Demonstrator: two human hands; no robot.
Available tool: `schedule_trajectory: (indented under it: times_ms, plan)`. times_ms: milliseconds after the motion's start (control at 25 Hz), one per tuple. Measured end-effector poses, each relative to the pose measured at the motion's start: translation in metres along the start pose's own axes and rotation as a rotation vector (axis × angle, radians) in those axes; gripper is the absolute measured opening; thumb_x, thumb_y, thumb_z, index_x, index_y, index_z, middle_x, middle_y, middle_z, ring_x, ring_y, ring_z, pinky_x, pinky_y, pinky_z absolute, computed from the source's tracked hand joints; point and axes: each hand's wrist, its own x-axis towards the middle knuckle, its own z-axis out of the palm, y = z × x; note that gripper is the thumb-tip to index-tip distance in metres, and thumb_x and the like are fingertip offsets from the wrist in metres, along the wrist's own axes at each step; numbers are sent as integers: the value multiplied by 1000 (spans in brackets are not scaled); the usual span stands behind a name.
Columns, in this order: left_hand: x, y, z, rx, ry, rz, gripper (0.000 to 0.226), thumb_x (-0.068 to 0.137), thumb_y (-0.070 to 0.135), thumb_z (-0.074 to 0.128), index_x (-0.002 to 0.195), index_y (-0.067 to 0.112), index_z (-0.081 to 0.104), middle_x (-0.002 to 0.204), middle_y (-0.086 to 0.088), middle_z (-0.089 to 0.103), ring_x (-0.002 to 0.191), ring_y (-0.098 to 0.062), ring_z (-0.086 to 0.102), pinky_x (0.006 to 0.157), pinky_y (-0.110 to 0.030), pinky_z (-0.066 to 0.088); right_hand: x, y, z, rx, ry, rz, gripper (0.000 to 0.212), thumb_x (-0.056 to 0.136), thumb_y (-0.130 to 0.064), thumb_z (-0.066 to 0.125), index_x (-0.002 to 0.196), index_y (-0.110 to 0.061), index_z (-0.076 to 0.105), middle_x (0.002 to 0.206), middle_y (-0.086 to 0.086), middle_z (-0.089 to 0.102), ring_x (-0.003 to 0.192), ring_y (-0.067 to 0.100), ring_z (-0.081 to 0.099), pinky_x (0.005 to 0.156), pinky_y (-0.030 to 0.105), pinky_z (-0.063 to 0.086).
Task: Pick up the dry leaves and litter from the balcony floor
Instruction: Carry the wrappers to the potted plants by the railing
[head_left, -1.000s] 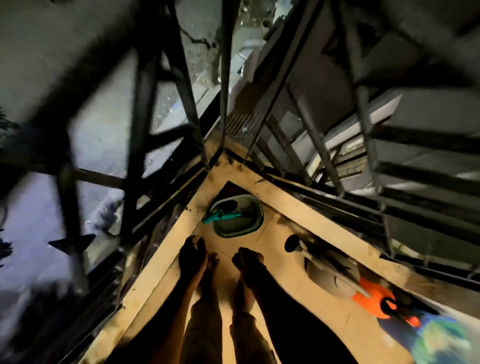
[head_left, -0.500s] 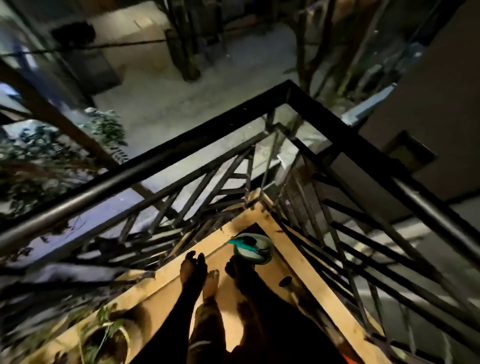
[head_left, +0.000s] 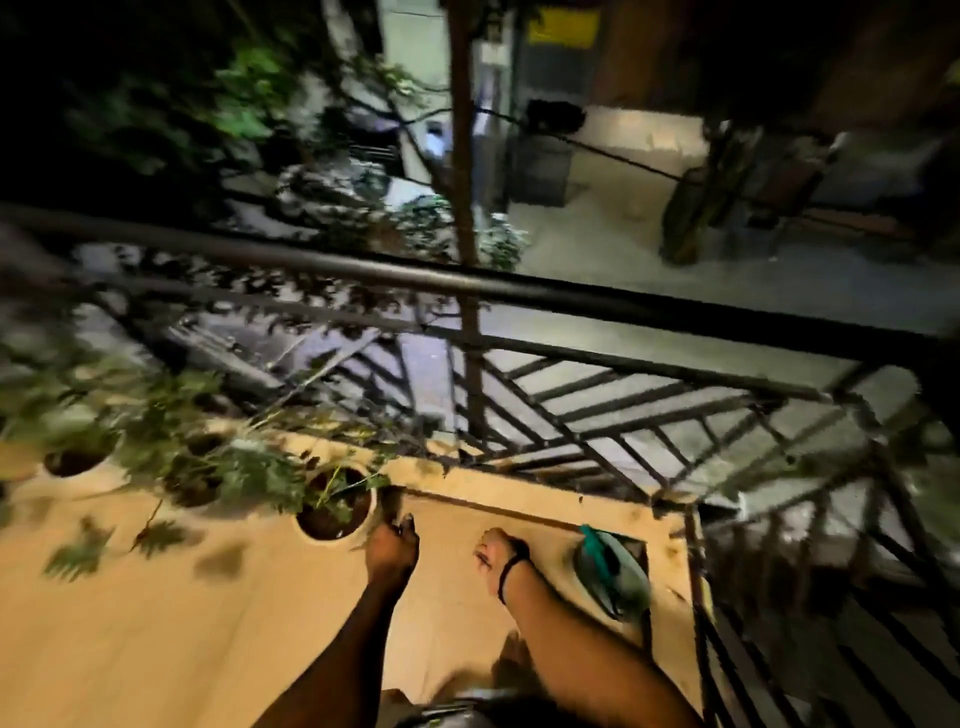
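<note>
Both hands reach down over the tan balcony floor (head_left: 208, 649) near its railed corner: the left hand (head_left: 392, 540) hangs just beside a potted plant (head_left: 335, 512), the right hand (head_left: 498, 556) near a green container (head_left: 613, 577) in the corner. Blur hides whether either grips anything. Leaf-like patches (head_left: 78, 556) lie left on open floor, and the black railing (head_left: 519, 286) closes front and right.

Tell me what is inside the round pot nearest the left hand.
Dark soil and a thin-stemmed green plant show inside the pot. Leaves cover part of the soil, so litter beneath them cannot be seen.
</note>
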Motion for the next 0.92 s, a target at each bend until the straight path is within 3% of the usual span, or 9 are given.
schedule_trajectory:
  times_ms: [80,280,440,520,680,800,840,920]
  plan:
    - [-8,-27,-49,-57,65,-106,57,96,40,42,110,-11,65,100,-32,69,98,-48,63,79,-47,47,-29,22,55,-113,-50,-34,8,97,-6,51,102,0,55,81,11,56,69,21,54,52,27,45]
    - [-34,-151,-163,-260,246,-397,42,101,29,52,131,0,55,101,-22,72,102,-39,65,83,-39,48,-76,122,180,-433,-206,-92,6,95,-10,55,89,-10,55,78,9,56,62,17,50,50,28,42]
    - [-62,-263,-248,-324,377,-580,43,102,31,49,133,0,52,108,-23,69,108,-40,62,87,-37,46,-102,225,269,-700,-349,-131,30,89,0,40,68,-20,34,53,1,30,41,14,26,42,22,29]
    - [-81,-315,-284,-371,459,-679,45,102,33,48,133,0,53,110,-24,69,109,-40,61,90,-39,49,-136,265,306,-833,-423,-138,30,89,3,44,66,-16,38,54,3,32,42,15,30,43,21,33]
    - [-102,-384,-341,-499,612,-814,44,102,33,49,133,2,54,115,-22,68,107,-39,63,87,-37,49,-177,336,377,-1153,-587,-145,16,87,4,47,87,-11,46,64,8,37,40,15,34,38,19,28]
    - [-102,-427,-372,-561,686,-905,43,102,31,49,133,2,54,116,-22,68,108,-39,63,86,-35,48,-194,375,432,-1427,-713,-184,15,91,-5,53,78,-14,53,70,5,54,56,17,53,56,27,50]
    - [-99,-441,-382,-577,713,-935,42,102,31,49,133,2,54,117,-22,68,109,-39,62,87,-35,48,-194,389,453,-1470,-744,-196,15,92,-8,54,78,-14,53,73,5,56,60,17,57,63,29,52]
    - [-85,-474,-407,-605,768,-989,42,102,30,50,133,2,55,118,-22,67,110,-39,62,90,-35,48,-198,417,504,-1527,-783,-197,12,91,-9,55,80,-14,54,73,5,58,61,18,59,62,29,53]
